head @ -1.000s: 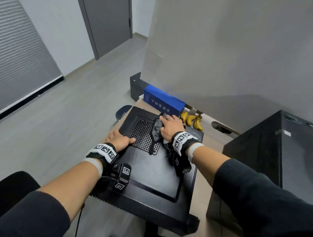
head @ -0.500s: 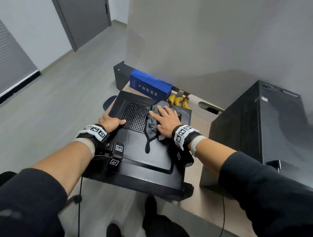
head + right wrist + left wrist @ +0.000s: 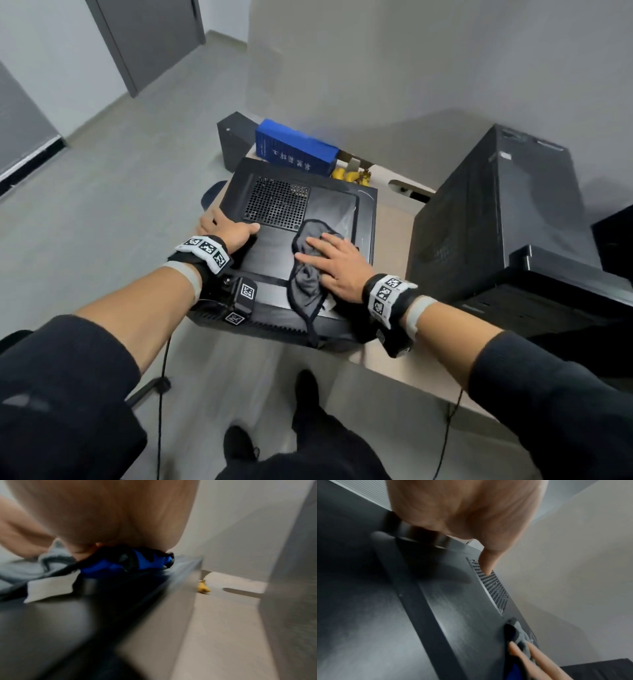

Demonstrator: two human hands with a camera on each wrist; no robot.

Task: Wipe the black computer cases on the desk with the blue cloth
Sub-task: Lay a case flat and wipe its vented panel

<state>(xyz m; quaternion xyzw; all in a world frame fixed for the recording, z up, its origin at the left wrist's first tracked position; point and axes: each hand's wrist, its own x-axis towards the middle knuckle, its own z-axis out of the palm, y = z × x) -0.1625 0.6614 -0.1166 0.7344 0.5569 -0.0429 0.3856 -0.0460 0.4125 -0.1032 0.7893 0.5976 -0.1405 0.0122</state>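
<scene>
A flat black computer case (image 3: 274, 246) with a vent grid (image 3: 277, 205) lies on the desk (image 3: 394, 202). The cloth (image 3: 308, 277) looks grey from above and blue underneath (image 3: 147, 561). It lies bunched on the case's near right part, one end trailing over the front edge. My right hand (image 3: 334, 263) presses flat on it with straight, spread fingers. My left hand (image 3: 229, 229) grips the case's left edge: the thumb (image 3: 488, 563) lies on top by the grid and the fingers go down the side. A second black case (image 3: 479, 222) stands upright to the right.
A blue box (image 3: 294, 150) and bananas (image 3: 351, 175) lie behind the flat case by the wall. A small black unit (image 3: 233, 140) sits at the far left corner. Another black device (image 3: 548, 291) lies low at the right. The flat case's near end overhangs the desk's front edge.
My right hand has slid the cloth from the far end of the case top back toward the near right. The left hand stays on the left edge. The head view has shifted.
</scene>
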